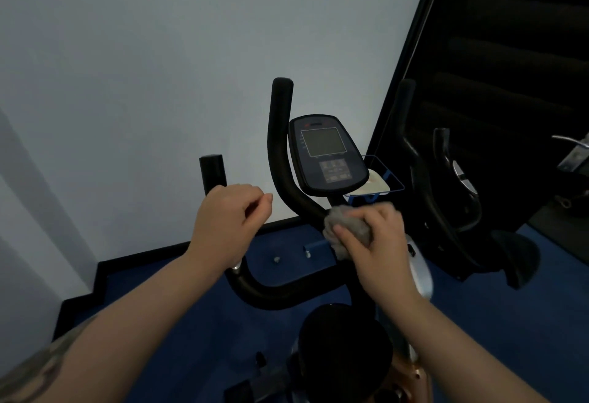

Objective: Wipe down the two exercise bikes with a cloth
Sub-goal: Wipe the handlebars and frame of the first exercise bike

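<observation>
An exercise bike stands right in front of me, with black curved handlebars (pixel 280 135) and a dark console (pixel 328 154). My right hand (pixel 379 243) grips a bunched grey cloth (pixel 345 224) against the bar junction just below the console. My left hand (pixel 231 221) hovers over the left handlebar grip (pixel 212 173) with loosely curled fingers and holds nothing. The black saddle (pixel 345 342) is below my hands. A second bike's black handlebars (pixel 443 154) stand to the right.
A pale wall fills the left and top. A dark blind or panel (pixel 510 52) covers the upper right. A small blue wire holder (pixel 384 179) with a cream object hangs beside the console. The floor (pixel 197 339) is blue with a black skirting.
</observation>
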`<state>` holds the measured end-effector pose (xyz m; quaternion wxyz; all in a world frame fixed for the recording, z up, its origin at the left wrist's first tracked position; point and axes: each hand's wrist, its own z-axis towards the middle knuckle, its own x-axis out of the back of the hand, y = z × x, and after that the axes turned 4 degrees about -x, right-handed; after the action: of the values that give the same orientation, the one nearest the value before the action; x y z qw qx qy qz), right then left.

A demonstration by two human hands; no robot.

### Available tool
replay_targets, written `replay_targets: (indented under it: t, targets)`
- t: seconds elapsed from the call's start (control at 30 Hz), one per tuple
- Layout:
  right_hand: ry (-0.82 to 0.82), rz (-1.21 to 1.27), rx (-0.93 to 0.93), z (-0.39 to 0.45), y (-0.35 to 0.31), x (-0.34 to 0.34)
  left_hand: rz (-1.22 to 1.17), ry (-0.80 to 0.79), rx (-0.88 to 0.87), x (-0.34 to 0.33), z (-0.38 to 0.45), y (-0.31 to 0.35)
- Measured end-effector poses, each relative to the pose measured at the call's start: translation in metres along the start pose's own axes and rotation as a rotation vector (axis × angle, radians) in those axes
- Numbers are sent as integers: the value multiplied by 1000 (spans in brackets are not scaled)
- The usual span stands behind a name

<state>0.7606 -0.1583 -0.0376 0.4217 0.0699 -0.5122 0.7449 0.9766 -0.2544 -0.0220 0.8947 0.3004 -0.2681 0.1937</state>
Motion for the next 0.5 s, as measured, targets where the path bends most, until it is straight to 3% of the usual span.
replay_targets:
  t: [0.23, 0.37, 0.5]
  targets:
    - [-196, 157, -20, 30, -30, -23, 28, -15, -31, 0, 1, -2]
    - [-182, 26, -33, 7, -11, -7, -2, -3, -17, 1, 0, -2]
    - [-196, 24, 23, 37, -27, -27, -7, -24, -33, 2, 0, 0]
